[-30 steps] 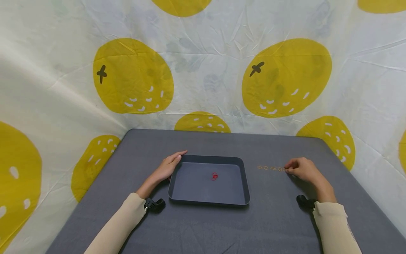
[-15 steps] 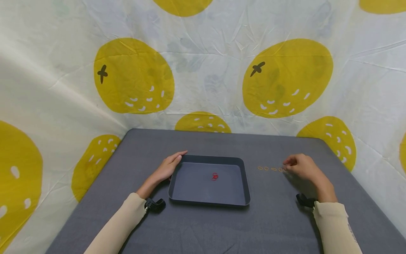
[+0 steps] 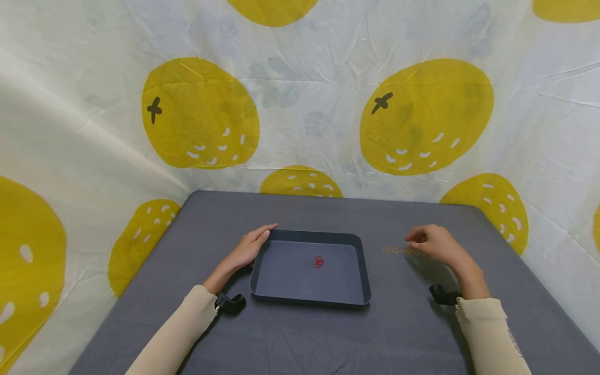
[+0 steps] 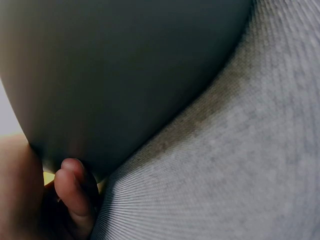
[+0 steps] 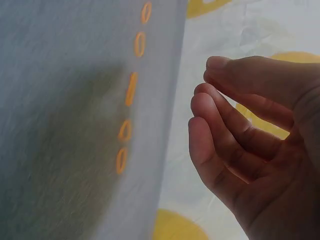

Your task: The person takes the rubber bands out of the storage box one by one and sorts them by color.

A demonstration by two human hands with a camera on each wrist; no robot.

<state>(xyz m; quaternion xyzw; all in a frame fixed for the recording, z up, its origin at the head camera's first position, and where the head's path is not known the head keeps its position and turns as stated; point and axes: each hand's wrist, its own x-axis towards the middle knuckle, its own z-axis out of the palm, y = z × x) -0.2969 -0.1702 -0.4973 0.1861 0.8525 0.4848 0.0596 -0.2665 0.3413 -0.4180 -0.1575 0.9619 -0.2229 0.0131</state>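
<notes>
Orange bands (image 5: 131, 89) lie in a row on the gray counter (image 3: 309, 333), to the right of the dark tray (image 3: 286, 278) and level with its far half. Five small loops show in the right wrist view. The right hand (image 3: 436, 244) hangs just above the right part of the row. Its thumb and fingertips are close together, with a narrow gap, and no band can be seen in them. The left hand (image 3: 248, 249) holds the tray by its left side, near the far corner. A few red bands (image 3: 319, 262) lie bunched inside the tray.

Work over such tiny loops should go best with slow, soft fingertips. Pinching just one loop, from the top, would likely leave the ones beside it alone. A quick swipe could mess up the row. A steady left hand should help stop the tray from sliding.

No brand or label shows on the tray or the bands. The right sleeve (image 3: 489, 323) has small dark marks on its outer side, too tiny to read.
</notes>
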